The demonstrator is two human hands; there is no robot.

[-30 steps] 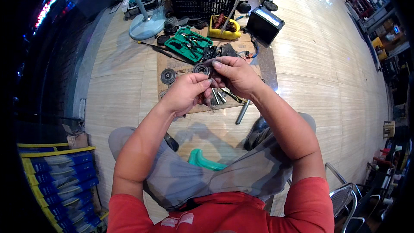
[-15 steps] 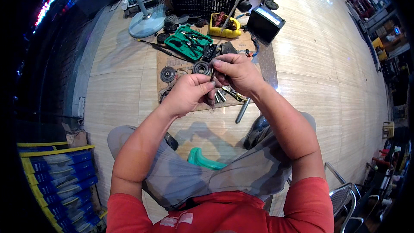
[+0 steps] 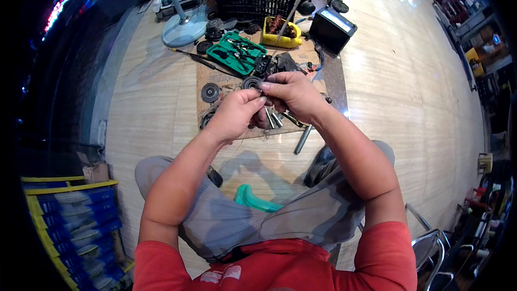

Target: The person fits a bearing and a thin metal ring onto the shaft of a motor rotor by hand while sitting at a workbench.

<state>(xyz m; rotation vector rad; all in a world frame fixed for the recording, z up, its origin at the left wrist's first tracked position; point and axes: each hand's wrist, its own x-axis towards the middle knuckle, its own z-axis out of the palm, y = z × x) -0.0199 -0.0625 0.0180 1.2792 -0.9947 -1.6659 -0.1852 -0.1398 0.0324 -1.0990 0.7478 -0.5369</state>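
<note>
Both hands meet over the near part of a cardboard sheet (image 3: 318,83) on the floor. My left hand (image 3: 239,112) is closed in a pinch, thumb against forefinger. From the right, my right hand (image 3: 293,92) pinches at the same spot, its fingertips touching those of the left. What lies between the fingertips is small, dark and mostly hidden. Just beyond the hands lies a round ringed metal part (image 3: 251,83), partly covered. A dark grooved pulley-like disc (image 3: 210,92) rests to its left. Short metal cylinders (image 3: 273,118) lie below the fingers.
A green tool case (image 3: 237,53) lies open beyond the hands. Behind it stand a yellow cut container (image 3: 281,32), black crates (image 3: 253,5) and a fan base (image 3: 184,31). To the right is a black battery (image 3: 332,29). A metal tube (image 3: 303,139) lies near my right foot.
The hands have drawn closer together, the right one shifting slightly down and left. The thin dark piece seen upright between the fingers earlier is now mostly hidden.
</note>
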